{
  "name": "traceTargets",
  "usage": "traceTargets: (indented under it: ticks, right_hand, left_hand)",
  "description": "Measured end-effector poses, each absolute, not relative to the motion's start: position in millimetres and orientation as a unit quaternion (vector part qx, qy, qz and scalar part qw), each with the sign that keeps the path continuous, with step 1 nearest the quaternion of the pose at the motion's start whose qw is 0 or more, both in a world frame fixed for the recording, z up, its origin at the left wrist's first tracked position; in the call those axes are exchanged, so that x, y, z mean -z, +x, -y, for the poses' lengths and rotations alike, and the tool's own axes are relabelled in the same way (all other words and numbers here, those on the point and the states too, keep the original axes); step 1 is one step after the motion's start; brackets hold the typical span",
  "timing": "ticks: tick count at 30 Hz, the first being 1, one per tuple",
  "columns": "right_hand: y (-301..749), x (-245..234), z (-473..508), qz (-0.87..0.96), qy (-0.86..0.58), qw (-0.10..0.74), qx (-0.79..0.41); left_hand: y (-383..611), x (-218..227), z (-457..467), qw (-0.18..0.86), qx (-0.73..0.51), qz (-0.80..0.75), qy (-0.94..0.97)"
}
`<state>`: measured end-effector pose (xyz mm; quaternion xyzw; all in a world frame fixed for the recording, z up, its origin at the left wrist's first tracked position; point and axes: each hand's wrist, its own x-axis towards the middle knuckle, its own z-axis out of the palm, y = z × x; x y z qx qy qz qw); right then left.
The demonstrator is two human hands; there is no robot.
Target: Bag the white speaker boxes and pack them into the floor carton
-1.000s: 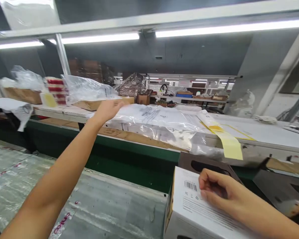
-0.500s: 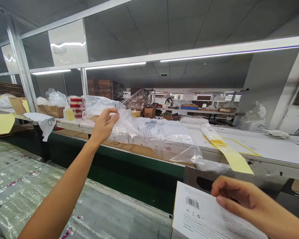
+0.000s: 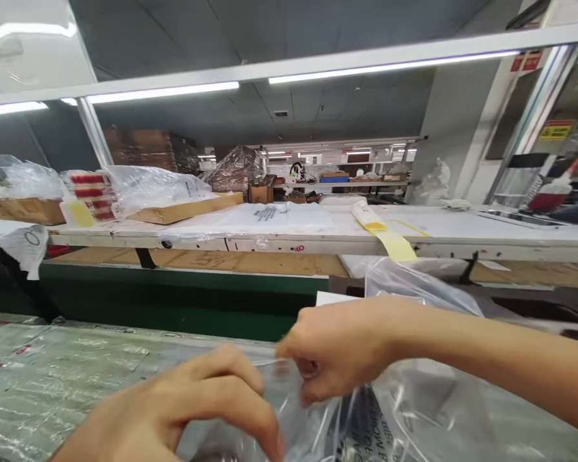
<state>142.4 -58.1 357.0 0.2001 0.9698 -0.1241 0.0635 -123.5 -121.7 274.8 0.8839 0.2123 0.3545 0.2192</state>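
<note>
A clear plastic bag point(image 3: 414, 410) with dark printed lettering spreads across the bottom of the view, under and around both hands. My right hand point(image 3: 347, 346) reaches in from the right, fingers bent and closed on the bag's plastic; its fingertips are blurred. At the lower left, my left hand point(image 3: 187, 404) arches over the bag, its visible fingers bent and apart, with the thumb not clearly shown. Behind my right hand, only the edge of a white box point(image 3: 332, 298) shows; the rest is hidden by the hand and plastic.
On the white shelf point(image 3: 318, 244) ahead lie flat printed plastic bags point(image 3: 279, 215), a shallow cardboard tray point(image 3: 187, 208) and a yellow paper strip point(image 3: 397, 245). A bottle of yellowish liquid point(image 3: 79, 213) and red-banded rolls point(image 3: 94, 192) stand left. Plastic film covers the lower surface point(image 3: 77, 378).
My left hand has come down from the shelf, bringing the plastic bag to the front. My right hand has left the box's top face and grips the bag. The view has turned right.
</note>
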Motion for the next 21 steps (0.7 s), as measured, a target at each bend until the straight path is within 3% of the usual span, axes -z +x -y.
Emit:
traceTargets:
  ticks: [2, 5, 8, 10, 12, 16, 18, 21]
  right_hand:
    - [160, -340, 71, -0.959, 0.253, 0.047, 0.116]
    - [198, -331, 91, -0.939, 0.339, -0.061, -0.006]
    - [226, -329, 109, -0.909, 0.405, -0.088, -0.047]
    - [233, -326, 120, -0.891, 0.444, -0.097, 0.011]
    - [235, -321, 132, -0.868, 0.478, -0.109, 0.08]
    - [240, -312, 149, -0.836, 0.505, -0.134, 0.168]
    - [247, -307, 153, -0.823, 0.525, -0.157, 0.151]
    - [255, -295, 156, -0.81, 0.555, -0.165, 0.096]
  left_hand:
    - [-132, -255, 124, 0.201, -0.336, -0.194, 0.899]
    - [-139, -235, 119, 0.158, -0.334, -0.195, 0.909]
    - [-127, -228, 107, 0.16, -0.348, -0.217, 0.898]
    - [-108, -225, 98, 0.262, -0.366, -0.197, 0.871]
    - [-85, -221, 93, 0.429, -0.38, -0.161, 0.804]
    - [-44, -200, 100, 0.691, -0.267, -0.143, 0.657]
    - [-32, -188, 105, 0.732, -0.235, -0.129, 0.627]
    - [-21, -184, 108, 0.711, -0.315, -0.102, 0.621]
